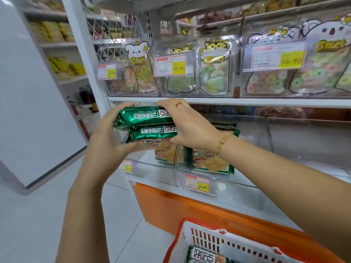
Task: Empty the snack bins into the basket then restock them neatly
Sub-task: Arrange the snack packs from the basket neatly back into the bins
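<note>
In front of the lower shelf, the left hand [106, 143] and the right hand [190, 128] are clamping a stack of three green foil snack packs [150, 128] from opposite ends, fingers curled around it. The packs are looking light, slick and crushable, so squeezing gently at the ends seems wisest. At least two more packs [210, 162] are standing in the clear bin [152, 168] behind; one pack [205, 257] is lying in the basket [237, 243] below.

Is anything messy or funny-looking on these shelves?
Nothing looks spilled or torn. Only the green packs gripped by the left hand and right hand look odd: their print is upside down.
</note>
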The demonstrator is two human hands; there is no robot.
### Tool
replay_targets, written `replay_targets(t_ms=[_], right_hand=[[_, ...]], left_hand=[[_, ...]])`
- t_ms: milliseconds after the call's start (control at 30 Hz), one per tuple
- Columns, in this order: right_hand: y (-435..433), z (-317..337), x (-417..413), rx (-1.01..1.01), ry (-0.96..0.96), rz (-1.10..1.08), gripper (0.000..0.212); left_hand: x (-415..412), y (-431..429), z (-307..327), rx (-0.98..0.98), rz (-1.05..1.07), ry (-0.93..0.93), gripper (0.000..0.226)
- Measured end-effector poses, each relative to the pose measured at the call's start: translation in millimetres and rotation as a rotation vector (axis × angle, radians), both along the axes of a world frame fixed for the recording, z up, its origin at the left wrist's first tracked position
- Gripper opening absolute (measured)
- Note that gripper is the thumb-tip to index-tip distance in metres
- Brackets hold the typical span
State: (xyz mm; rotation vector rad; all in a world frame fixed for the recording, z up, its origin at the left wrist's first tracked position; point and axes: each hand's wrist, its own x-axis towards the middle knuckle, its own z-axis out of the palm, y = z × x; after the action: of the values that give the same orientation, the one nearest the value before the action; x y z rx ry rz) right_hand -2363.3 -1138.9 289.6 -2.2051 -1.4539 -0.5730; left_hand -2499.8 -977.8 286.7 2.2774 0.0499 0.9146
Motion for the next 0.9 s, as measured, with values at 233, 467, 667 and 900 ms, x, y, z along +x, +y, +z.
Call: replay_targets(t_ms=[233,467,667,900], right_hand=[[46,-32,36,-0.110,-0.001,-0.034,0.084],[65,-34,52,-0.293,0.282,-0.160,0.099],[68,-40,56,-0.433,0.343,-0.294,0.095],[84,-42,56,-0.637,0.374,-0.331,0.093]], left_hand=[[44,44,-53,-0.221,-0.024,-0.033,0.087],[74,65,-95,-0.372,0.205,0.029,0.080],[92,46,-117,-0.404,0.360,0.198,0.041],[100,40,-117,-0.405,0.391,0.226,0.041]])
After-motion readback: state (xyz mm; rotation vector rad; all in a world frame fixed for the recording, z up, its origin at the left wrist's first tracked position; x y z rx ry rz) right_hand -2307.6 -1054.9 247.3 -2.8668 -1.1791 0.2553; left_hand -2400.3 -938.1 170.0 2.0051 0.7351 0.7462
